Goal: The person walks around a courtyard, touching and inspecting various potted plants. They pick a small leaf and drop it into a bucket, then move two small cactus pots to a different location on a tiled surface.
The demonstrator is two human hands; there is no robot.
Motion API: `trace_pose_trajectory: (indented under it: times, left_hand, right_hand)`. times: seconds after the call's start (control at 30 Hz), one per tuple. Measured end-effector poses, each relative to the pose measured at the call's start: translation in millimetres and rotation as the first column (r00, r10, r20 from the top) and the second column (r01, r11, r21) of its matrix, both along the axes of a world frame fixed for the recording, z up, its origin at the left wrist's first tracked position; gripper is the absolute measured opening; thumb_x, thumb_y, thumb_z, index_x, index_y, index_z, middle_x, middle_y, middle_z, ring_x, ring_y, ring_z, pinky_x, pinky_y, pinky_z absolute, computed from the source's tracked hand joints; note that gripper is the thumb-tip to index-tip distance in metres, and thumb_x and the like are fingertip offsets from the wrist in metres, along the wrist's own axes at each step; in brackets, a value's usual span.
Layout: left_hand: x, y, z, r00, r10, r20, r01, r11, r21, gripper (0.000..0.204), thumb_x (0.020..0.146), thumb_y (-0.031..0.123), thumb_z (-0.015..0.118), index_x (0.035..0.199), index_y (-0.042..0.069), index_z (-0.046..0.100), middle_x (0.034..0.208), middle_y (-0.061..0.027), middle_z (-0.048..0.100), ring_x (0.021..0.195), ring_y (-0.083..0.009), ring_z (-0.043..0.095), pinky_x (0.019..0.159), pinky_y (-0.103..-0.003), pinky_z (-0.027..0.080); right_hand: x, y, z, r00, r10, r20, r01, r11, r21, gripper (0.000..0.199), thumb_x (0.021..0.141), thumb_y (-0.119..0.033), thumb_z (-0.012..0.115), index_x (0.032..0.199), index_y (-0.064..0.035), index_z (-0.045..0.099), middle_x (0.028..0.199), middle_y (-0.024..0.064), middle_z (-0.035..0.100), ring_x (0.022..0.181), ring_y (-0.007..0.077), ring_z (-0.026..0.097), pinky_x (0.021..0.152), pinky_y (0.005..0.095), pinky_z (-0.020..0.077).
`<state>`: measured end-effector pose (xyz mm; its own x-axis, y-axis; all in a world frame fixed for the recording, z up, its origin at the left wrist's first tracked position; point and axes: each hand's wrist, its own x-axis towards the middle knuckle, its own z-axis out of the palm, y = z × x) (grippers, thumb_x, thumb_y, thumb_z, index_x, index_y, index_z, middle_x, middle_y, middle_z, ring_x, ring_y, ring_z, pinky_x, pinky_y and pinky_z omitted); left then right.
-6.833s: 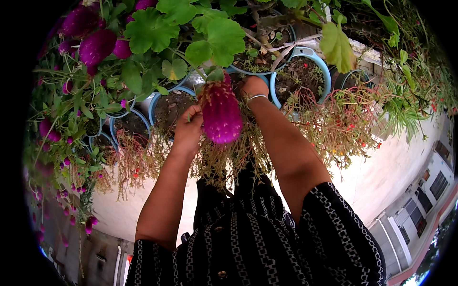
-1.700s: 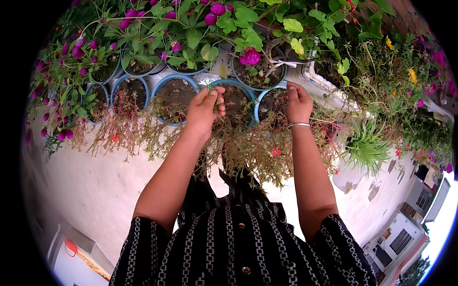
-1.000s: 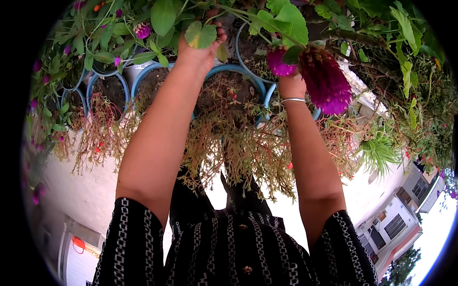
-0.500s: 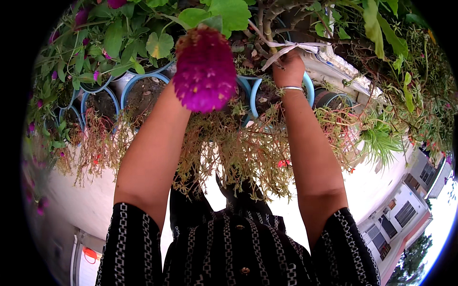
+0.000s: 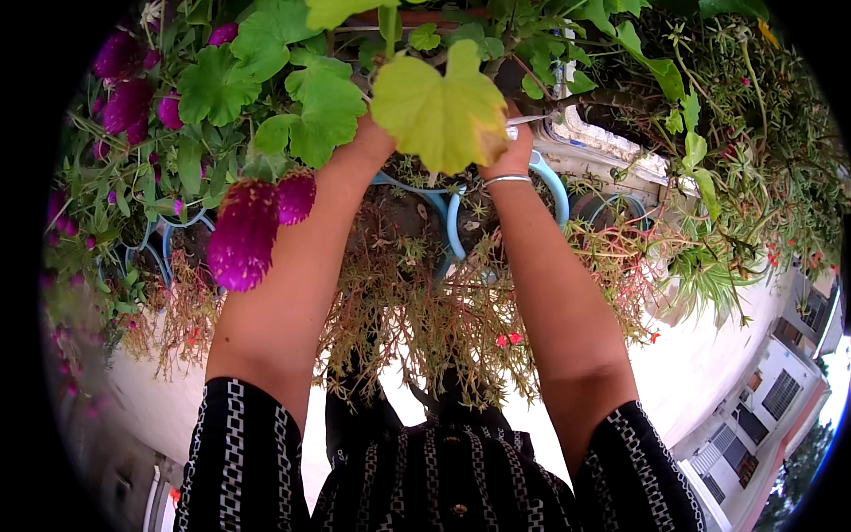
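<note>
Right hand [image 5: 509, 156] has shifted partly behind a yellow, brown-edged leaf [image 5: 434, 111]; I cannot tell either grip.

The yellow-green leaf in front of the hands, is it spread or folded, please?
Spread: the leaf shows its broad, lobed face to the camera, partly hiding the left hand and right hand.

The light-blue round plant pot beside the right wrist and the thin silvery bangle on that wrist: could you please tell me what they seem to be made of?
The light-blue round plant pot looks like smooth plastic, judging by its evenly coloured, rounded rim, though painted metal is possible. The thin silvery bangle is probably polished metal: it is narrow, pale and bright.
</note>
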<state>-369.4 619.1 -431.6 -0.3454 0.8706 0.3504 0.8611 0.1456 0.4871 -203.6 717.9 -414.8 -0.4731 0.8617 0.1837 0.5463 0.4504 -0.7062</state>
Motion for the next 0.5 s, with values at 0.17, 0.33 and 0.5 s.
trace_pose_trajectory:
  times: [0.17,0.33,0.5]
  left_hand:
    - [-23.1,-34.3,-67.7,0.956,0.221,0.193,-0.187,0.966,-0.181,0.037,0.081,0.010,0.055,0.116,0.004,0.050,0.092,-0.0175,0.061,0.083,-0.0312,0.060,0.070,-0.038,0.048]
    - [-2.0,-47.6,38.5,0.126,0.266,0.956,-0.287,0.932,-0.222,0.018,0.087,0.012,0.054,0.101,0.002,0.052,0.081,-0.0042,0.059,0.066,-0.0121,0.058,0.052,-0.023,0.047]
    - [10.4,-60.6,47.3,0.499,0.382,0.777,-0.284,0.920,-0.270,0.022,0.086,0.016,0.056,0.102,0.001,0.054,0.083,-0.0092,0.060,0.072,-0.0213,0.059,0.063,-0.033,0.049]
  right_hand:
    - [-33.3,13.0,18.6,0.997,-0.030,0.071,0.022,0.993,0.119,0.029,0.076,-0.015,0.059,0.103,-0.0050,0.060,0.095,0.0185,0.061,0.086,0.0367,0.058,0.076,0.0418,0.0471]
    - [-16.3,26.4,1.8,0.985,0.045,0.167,-0.081,0.974,0.212,0.026,0.076,-0.018,0.059,0.099,-0.0052,0.059,0.092,0.0182,0.062,0.089,0.0362,0.058,0.076,0.0427,0.0475]
    - [-5.7,-10.9,6.3,0.944,0.150,0.293,-0.078,0.967,-0.243,0.037,0.069,-0.018,0.067,0.100,-0.0029,0.055,0.096,0.0223,0.059,0.089,0.0372,0.058,0.071,0.0428,0.0496]
